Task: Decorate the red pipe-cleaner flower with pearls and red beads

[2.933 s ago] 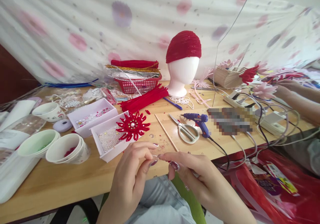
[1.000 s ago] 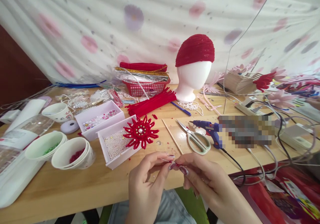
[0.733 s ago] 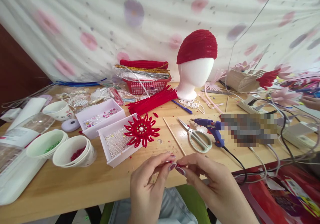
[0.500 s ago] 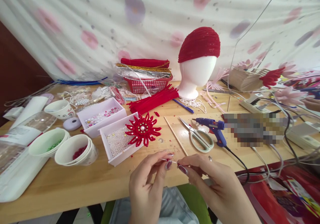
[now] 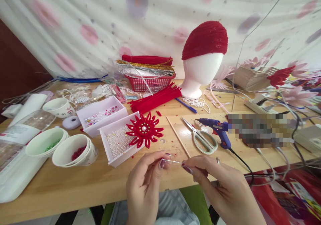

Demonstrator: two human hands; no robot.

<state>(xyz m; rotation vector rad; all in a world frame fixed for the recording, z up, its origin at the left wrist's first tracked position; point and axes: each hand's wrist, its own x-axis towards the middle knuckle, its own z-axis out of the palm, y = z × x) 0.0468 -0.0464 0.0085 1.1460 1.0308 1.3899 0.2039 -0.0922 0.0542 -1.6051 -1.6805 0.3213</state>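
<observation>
Between my two hands runs a thin silvery wire [image 5: 173, 161], held near the table's front edge. My left hand [image 5: 145, 181] pinches its left end between thumb and fingertips. On the other end, my right hand [image 5: 215, 181] closes thumb and forefinger; whatever else sits in that pinch is hidden. Just beyond my left hand, a red fuzzy flower with pearl beads [image 5: 144, 129] rests on the corner of a white box of pearl beads [image 5: 117, 141]. A thin wooden stick [image 5: 178, 136] lies past my right hand, beside the scissors [image 5: 200, 138].
Paper cups of green beads [image 5: 47, 143] and red beads [image 5: 75, 151] stand at left. A blue glue gun [image 5: 218, 129] with its cord lies at right. Behind are red pipe cleaners [image 5: 155, 99], a red basket [image 5: 150, 83] and a foam head with a red cap [image 5: 200, 69].
My hands have moved slightly apart, and a longer stretch of bare wire shows between them. The dark red bit near my left fingertips no longer shows clearly. The view has shifted slightly.
</observation>
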